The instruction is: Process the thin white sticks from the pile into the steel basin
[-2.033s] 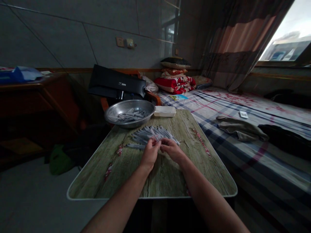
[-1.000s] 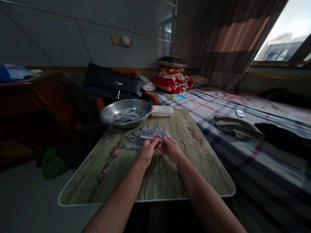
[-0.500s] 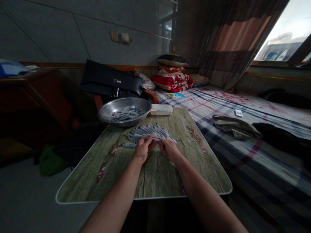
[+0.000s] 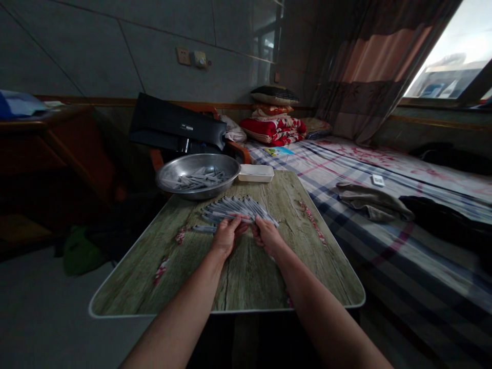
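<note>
Showing what, at the largest scale?
— A plaid-sheeted bed (image 4: 400, 251) at right, with red floral bedding (image 4: 271, 130) piled at its far end, and a wood-grain table (image 4: 246, 277) directly before the person.

Standing at the table's far end?
— A steel basin (image 4: 200, 163) holding a heap of slim grey sticks (image 4: 198, 179), with a white plastic tray (image 4: 255, 173) just beside it.

Nearer the hands?
— A fan of matching sticks (image 4: 238, 209) lying flat on the tabletop, one loose stick (image 4: 203, 229) just left of it.

And the hands?
— Left hand (image 4: 226, 237) and right hand (image 4: 267, 237) close together, not touching, fingertips at the fan's near edge. Whether they grip any stick cannot be told.
</note>
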A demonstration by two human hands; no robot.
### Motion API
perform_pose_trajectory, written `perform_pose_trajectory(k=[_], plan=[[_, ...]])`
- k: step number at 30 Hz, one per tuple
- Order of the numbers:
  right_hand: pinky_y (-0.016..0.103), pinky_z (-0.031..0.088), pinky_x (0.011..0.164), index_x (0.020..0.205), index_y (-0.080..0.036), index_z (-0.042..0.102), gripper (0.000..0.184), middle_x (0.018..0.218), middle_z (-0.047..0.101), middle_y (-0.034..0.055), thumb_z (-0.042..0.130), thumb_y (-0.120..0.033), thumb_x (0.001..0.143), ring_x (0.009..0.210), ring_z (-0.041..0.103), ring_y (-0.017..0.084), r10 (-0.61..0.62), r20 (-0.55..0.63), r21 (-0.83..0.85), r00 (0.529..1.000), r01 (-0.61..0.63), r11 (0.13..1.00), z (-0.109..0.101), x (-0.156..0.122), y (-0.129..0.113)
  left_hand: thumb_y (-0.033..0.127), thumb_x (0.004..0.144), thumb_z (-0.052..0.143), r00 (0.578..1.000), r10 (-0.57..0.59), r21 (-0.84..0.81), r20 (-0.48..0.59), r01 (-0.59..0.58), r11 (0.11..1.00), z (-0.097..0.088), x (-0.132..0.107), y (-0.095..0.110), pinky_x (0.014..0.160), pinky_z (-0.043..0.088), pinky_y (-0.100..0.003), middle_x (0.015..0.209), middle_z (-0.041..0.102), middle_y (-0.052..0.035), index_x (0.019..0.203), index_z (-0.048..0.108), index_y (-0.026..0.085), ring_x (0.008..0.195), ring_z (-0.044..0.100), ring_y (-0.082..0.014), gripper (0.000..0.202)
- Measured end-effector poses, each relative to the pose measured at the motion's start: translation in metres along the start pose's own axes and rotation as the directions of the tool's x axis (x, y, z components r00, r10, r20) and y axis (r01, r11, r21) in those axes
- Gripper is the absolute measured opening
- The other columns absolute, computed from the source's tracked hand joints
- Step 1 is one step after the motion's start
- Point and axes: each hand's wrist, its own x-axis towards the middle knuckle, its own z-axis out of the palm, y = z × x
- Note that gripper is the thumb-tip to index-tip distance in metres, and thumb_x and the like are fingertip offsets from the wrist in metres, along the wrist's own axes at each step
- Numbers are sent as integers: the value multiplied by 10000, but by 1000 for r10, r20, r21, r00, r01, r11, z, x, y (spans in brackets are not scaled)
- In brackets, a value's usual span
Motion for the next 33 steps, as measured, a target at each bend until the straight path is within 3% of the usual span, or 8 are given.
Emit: perform_pose_trajectory(k=[8, 13, 15, 17, 20, 25, 29, 33], plan=[[194, 174, 339, 688, -212, 482, 464, 546, 447, -53, 605, -642, 812, 377, 305, 61, -14, -8, -48, 1000, 14, 999, 1, -2, 1, 471, 597, 913, 1000, 5, 41, -9, -4, 999, 1, -3, 6, 594, 532, -234, 756, 733, -22, 829, 646, 158, 634, 664, -133, 473], [219, 378, 421, 949, -217, 585, 302, 801, 603, 17, 549, -496, 842, 551, 501, 126, -193, -86, -128, 977, 182, 975, -5, 5, 4, 401, 698, 855, 953, -166, 47, 253, 159, 986, -2, -12, 17, 406, 303, -164, 512, 537, 74, 1038, 648, 163, 393, 424, -59, 464], [300, 531, 661, 1144, -244, 599, 390, 1121, 628, 72, 615, -347, 768, 898, 618, 202, -425, -47, -305, 904, 392, 868, -8, 6, 3, 327, 709, 837, 905, -262, 42, 336, 263, 964, -6, -13, 22, 385, 243, -154, 483, 473, 100, 1107, 632, 167, 359, 344, -45, 476], [411, 492, 950, 1202, -247, 625, 486, 1332, 555, 102, 637, -248, 717, 1219, 524, 273, -591, 70, -504, 803, 540, 674, -7, 5, 0, 265, 711, 818, 871, -330, 37, 364, 341, 939, -9, -12, 24, 379, 213, -143, 466, 417, 116, 1098, 628, 162, 346, 289, -34, 443], [454, 403, 1047, 1040, -231, 703, 268, 1191, 623, 111, 614, -214, 788, 1180, 535, 283, -612, 214, -642, 761, 582, 499, -3, 1, -3, 270, 745, 784, 875, -358, 19, 327, 373, 928, -13, -8, 23, 374, 204, -140, 465, 376, 119, 1011, 628, 163, 341, 277, -35, 327], [341, 455, 795, 823, -243, 671, 111, 773, 603, 36, 582, -269, 884, 779, 556, 216, -501, 130, -583, 856, 474, 659, 3, -3, -1, 321, 732, 792, 989, -72, -3, 132, 73, 997, -7, -5, 19, 503, 434, -186, 660, 621, 33, 942, 658, 184, 559, 581, -100, 284], [288, 424, 663, 943, -252, 699, 190, 712, 551, 14, 599, -407, 897, 692, 515, 192, -385, 131, -407, 914, 404, 819, 6, -4, 4, 409, 724, 817, 970, 45, 118, 238, -75, 990, -1, -6, 13, 864, 534, -304, 1002, 750, -78, 970, 727, 173, 971, 688, -213, 351], [287, 438, 671, 1045, -255, 715, 304, 890, 603, 46, 672, -479, 844, 762, 535, 189, -373, 173, -268, 912, 408, 873, 14, -7, 3, 581, 708, 801, 975, 121, 232, 187, -163, 959, 2, -4, 5, 871, 530, -340, 950, 763, -100, 786, 707, 173, 964, 695, -254, 426]])
